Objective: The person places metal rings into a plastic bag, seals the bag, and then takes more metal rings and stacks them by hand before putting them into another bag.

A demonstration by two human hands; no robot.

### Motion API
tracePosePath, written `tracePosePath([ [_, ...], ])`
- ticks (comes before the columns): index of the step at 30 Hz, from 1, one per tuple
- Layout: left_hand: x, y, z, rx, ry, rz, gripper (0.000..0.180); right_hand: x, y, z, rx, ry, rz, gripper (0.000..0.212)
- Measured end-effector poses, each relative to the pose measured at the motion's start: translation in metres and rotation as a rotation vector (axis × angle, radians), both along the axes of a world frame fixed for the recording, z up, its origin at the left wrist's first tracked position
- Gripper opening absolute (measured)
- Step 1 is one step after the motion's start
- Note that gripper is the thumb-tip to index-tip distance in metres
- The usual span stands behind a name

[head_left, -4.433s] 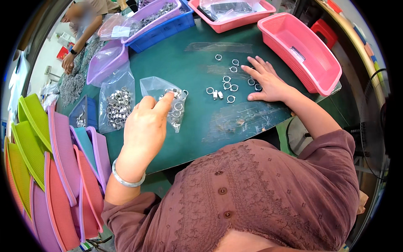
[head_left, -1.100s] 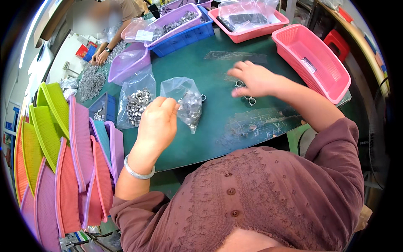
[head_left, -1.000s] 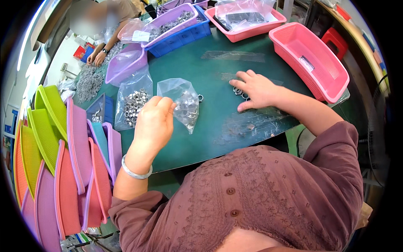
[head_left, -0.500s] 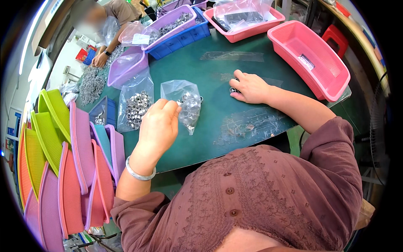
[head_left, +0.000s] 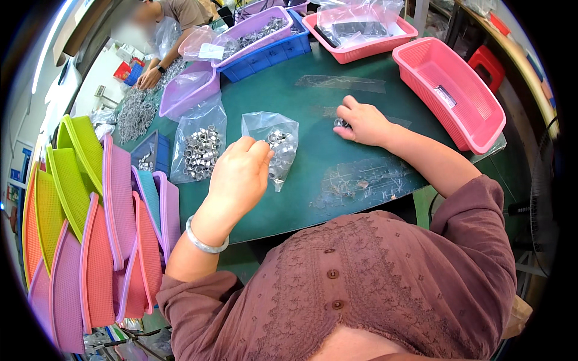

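Note:
My left hand (head_left: 239, 174) pinches the rim of a small clear plastic bag (head_left: 276, 144) that holds several small metal rings and lies on the green table (head_left: 301, 198). My right hand (head_left: 361, 122) rests further back on the table, fingers curled over a few loose metal rings (head_left: 339, 123) that mostly hide under it. A larger clear bag (head_left: 198, 149) full of metal rings lies just left of the small bag.
An empty pink basket (head_left: 453, 90) sits at the right. A pink tray (head_left: 358, 27), a blue bin (head_left: 265, 54) and purple trays (head_left: 186, 90) stand at the back. Coloured trays (head_left: 90, 228) are stacked on edge at the left. Another person (head_left: 162, 36) works at the far left. Flat clear bags (head_left: 361, 180) lie near me.
My right hand has swept the scattered rings together and drawn its fingers closed over them, sliding a little left. My left hand has kept its hold on the small bag.

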State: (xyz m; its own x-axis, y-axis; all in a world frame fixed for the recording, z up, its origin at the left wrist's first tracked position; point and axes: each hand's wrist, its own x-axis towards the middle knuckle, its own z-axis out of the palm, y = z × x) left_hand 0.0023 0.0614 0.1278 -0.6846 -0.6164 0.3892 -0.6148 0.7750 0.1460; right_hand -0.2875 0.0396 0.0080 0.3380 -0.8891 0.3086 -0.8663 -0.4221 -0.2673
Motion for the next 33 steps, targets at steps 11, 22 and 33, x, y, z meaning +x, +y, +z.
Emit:
tracePosePath([
  [11,-0.001,0.002,0.001,0.001,-0.035,0.004,0.007,0.009,-0.002,-0.013,-0.087,-0.007,0.071,0.016],
  [22,-0.004,0.0,0.0,-0.011,-0.037,-0.007,0.007,0.034,-0.035,0.061,0.034,-0.692,0.019,0.014],
  [33,-0.003,-0.002,0.001,0.02,-0.031,0.012,0.004,0.132,-0.037,0.111,0.218,-0.869,0.329,0.015],
])
